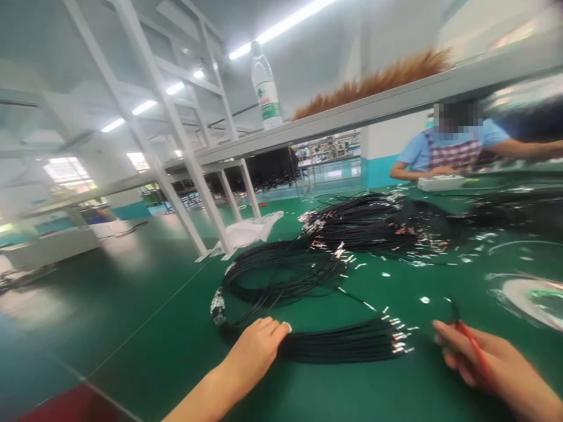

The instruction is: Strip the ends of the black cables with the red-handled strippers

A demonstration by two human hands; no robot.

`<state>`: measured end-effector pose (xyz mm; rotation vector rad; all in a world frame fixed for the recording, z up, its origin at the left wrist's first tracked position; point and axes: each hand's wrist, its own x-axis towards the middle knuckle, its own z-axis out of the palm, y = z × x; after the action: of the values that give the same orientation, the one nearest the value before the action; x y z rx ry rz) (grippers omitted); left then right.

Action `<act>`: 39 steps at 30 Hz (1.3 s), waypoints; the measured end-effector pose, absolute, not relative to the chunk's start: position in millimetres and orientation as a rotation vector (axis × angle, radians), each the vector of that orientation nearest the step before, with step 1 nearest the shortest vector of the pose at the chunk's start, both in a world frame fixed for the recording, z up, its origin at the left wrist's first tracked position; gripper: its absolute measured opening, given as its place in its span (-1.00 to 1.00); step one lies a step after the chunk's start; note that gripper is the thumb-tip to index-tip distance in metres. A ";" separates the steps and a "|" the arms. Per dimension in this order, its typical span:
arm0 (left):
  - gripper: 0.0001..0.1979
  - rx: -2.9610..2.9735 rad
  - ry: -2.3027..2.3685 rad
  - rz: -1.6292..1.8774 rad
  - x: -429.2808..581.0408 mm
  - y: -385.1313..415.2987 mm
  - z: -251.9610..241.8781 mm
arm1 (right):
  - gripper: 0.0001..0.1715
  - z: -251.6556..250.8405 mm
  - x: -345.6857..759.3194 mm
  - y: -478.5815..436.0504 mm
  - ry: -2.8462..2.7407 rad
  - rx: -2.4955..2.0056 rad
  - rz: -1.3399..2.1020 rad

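My left hand [260, 346] is closed over a flat bundle of black cables [338, 343] on the green table, with something white at one fingertip. The cables fan out to the right and end in stripped, pale tips [399, 337]. Just beyond those tips, my right hand [488, 357] grips red-handled pliers [472, 346], their dark jaws pointing up and away from me. The jaws are blurred and touch no cable. Behind my left hand, a loop of black cables [268, 269] curves back, with silvery connectors [217, 308] at its left bend.
Further cable piles [365, 220] lie behind, among white scraps. A white spool [534, 299] is at right. White shelf legs [176, 146] and a plastic bag [253, 230] stand left of the cables. A bottle [266, 88] is on the shelf. A co-worker [457, 152] sits opposite.
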<state>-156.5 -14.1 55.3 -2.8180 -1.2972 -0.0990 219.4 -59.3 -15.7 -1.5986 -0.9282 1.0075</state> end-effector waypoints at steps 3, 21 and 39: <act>-0.59 -2.763 -1.261 -0.286 -158.1 -11.6 54.5 | -0.51 -19.1 223.6 -51.1 -0.890 -1.521 1.190; -0.79 -3.213 -1.517 -1.007 19.6 -25.6 64.9 | -0.51 19.2 194.5 -72.3 -0.851 -1.138 1.220; -0.76 -3.499 -2.058 -1.408 5.3 -16.7 44.2 | -0.59 40.2 162.7 -52.7 -1.144 -1.189 1.080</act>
<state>5.3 -16.7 44.2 -3.4992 -2.0585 -1.4076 162.7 -52.7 40.2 -1.1888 -1.1442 1.0798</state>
